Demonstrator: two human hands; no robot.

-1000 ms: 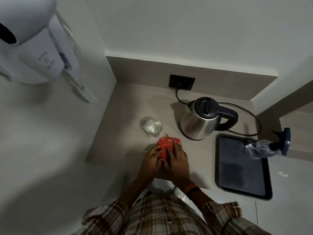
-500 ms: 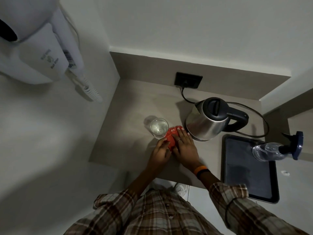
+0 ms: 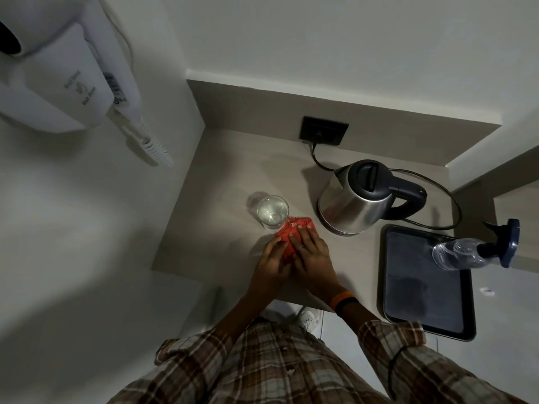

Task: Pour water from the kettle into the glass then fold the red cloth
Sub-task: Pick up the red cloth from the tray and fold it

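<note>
both hands (image 3: pixel 294 258) flat on red cloth (image 3: pixel 291 231), seemingly touching glass (image 3: pixel 272 212); kettle (image 3: pixel 354 202) near.

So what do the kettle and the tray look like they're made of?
Kettle: apparently brushed steel, judging by its silvery sheen and reflections, with a matte dark lid and handle, probably plastic. Tray: dark and matte; plastic or coated metal, can't tell.

Both hands, left hand (image 3: pixel 272 259) and right hand (image 3: pixel 310 252), press flat on the folded red cloth (image 3: pixel 291 233) just beside the water-filled glass (image 3: pixel 272 212), left of the kettle (image 3: pixel 354 199).
</note>
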